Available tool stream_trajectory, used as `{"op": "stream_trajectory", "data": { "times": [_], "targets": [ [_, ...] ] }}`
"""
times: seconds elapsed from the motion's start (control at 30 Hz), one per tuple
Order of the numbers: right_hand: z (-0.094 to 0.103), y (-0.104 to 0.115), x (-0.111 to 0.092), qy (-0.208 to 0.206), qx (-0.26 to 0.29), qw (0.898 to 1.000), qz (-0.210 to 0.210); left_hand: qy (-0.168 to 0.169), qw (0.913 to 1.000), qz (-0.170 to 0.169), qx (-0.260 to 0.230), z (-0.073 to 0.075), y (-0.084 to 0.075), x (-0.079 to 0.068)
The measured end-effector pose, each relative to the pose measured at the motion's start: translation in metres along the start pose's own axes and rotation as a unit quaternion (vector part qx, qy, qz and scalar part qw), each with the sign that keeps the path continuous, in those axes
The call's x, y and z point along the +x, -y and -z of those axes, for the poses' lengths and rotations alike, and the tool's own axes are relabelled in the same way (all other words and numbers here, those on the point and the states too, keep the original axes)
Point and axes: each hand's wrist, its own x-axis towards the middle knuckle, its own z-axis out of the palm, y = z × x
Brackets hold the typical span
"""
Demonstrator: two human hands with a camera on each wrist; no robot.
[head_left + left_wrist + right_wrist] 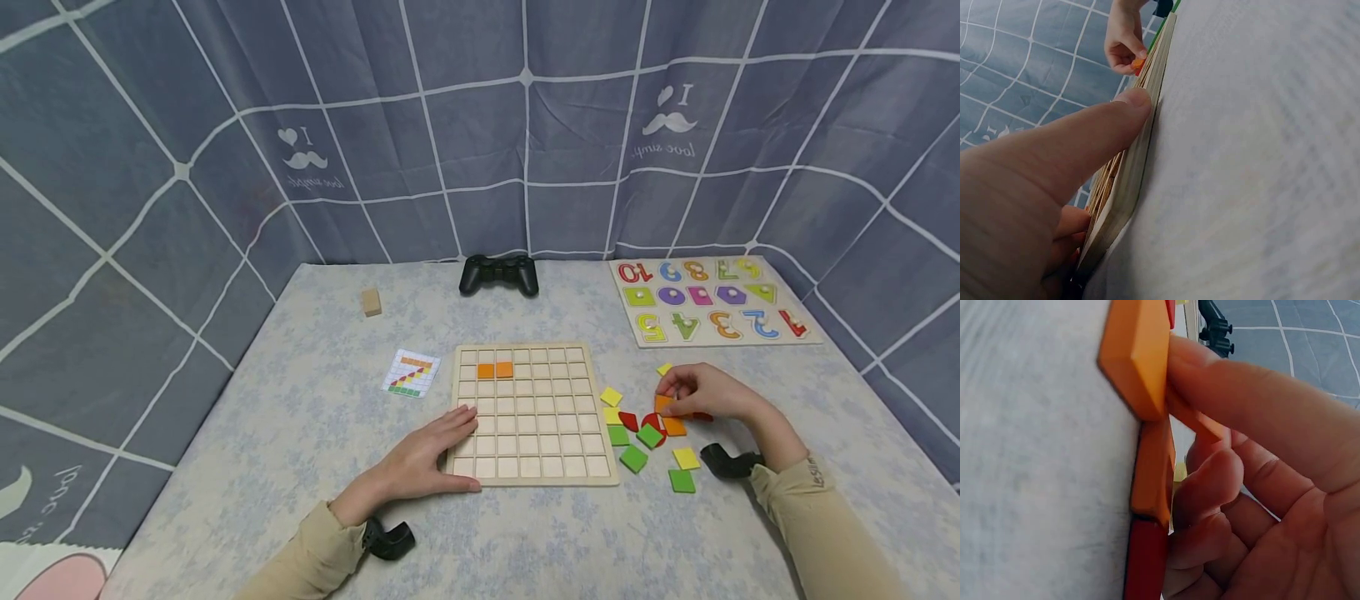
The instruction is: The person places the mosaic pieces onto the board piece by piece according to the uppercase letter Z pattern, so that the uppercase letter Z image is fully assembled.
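My left hand (pixel 423 458) rests on the left edge of a wooden grid board (pixel 592 482), its thumb on the front rim and its fingers spread over the left side. Two orange tiles (pixel 486 371) sit side by side in the board's upper left cells. Right of the board, my right hand (pixel 705 392) pinches an orange square tile (pixel 1194 415) between thumb and fingers. Directly under it lie more orange tiles (pixel 1135 359) and a red piece (pixel 1145 559). Green tiles (pixel 633 458), yellow tiles (pixel 686 458) and red curved pieces (pixel 628 422) are scattered around that hand.
A pattern card (pixel 412 373) lies left of the board, with a small wooden block (pixel 371 302) behind it. At the back stands a black game controller (pixel 498 276). A number and shape puzzle board (pixel 712 302) lies at the back right. Grey-blue curtains (pixel 480 133) surround the table.
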Motion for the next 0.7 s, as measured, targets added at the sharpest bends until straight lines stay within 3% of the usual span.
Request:
{"op": "stream_trajectory", "data": {
  "times": [0.3,0.43,0.7],
  "targets": [
    [0.004,0.017,0.005,0.016,-0.019,0.999,0.039,-0.002,1.0000,-0.002,0.000,0.000,0.000,0.000],
    [0.003,0.039,0.022,0.030,-0.032,0.996,0.075,-0.004,1.0000,-0.002,0.002,0.000,0.000,0.000],
    [-0.015,0.094,0.066,0.102,-0.046,0.983,0.148,-0.003,1.0000,-0.003,0.005,0.000,-0.001,0.000]
  ]
}}
